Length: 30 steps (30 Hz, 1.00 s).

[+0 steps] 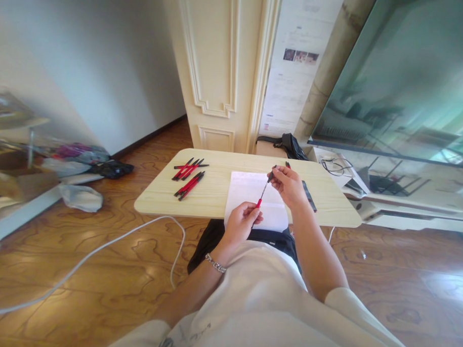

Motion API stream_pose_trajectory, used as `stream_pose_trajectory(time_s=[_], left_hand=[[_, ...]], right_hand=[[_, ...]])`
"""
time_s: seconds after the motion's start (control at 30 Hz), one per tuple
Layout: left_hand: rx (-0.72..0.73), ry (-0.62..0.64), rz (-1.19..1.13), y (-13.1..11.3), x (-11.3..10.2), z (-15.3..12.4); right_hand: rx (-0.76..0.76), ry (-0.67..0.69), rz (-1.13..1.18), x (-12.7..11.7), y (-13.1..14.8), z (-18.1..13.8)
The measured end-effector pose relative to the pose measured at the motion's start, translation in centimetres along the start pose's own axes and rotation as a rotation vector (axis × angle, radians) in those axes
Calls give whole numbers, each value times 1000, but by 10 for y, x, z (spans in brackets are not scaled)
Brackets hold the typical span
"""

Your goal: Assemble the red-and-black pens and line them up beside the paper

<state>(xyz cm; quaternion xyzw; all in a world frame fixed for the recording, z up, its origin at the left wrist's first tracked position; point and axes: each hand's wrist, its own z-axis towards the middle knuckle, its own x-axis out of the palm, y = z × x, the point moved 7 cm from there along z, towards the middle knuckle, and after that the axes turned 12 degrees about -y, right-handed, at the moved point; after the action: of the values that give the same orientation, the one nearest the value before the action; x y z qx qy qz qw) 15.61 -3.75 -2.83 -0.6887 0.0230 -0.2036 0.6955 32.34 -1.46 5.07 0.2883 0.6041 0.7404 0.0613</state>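
Note:
My left hand (242, 219) is closed round the red barrel (259, 203) of a pen, low over the white paper (242, 186). The fingers of my right hand (288, 185) pinch the pen's black end piece (270, 177), up and to the right of the barrel. A thin refill (264, 190) shows between the two parts, slanting from one hand to the other. Several red and black pens lie in two groups on the left of the table, a far bunch (188, 169) and a near bunch (191, 186).
The pale wooden table (160, 196) stands before me. A dark phone-like object (309, 196) and a red and black pen tip (288, 165) lie near my right hand. A black bag (291, 146) sits behind the table. A white cable (105, 245) crosses the floor at left.

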Motion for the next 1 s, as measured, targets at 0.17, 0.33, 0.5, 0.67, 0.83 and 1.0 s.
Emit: stream_pose_trajectory(time_s=[0.17,0.33,0.5,0.67,0.83,1.0], left_hand=[[12,-2,5,-1,0,0],[-2,-3,10,0,0,-1],[-4,1,5,0,0,-1],[-4,7,1,2,-1,0],[-6,7,-10,1,-1,1],[5,6,-30,-1,1,0]], right_hand=[[-7,2,1,3,0,-3],[-4,8,4,3,1,-4],[1,11,23,4,1,-4],[-2,-3,-22,3,2,-5],[-14,16,-131,4,3,-11],[-14,90,-192,7,-6,-27]])
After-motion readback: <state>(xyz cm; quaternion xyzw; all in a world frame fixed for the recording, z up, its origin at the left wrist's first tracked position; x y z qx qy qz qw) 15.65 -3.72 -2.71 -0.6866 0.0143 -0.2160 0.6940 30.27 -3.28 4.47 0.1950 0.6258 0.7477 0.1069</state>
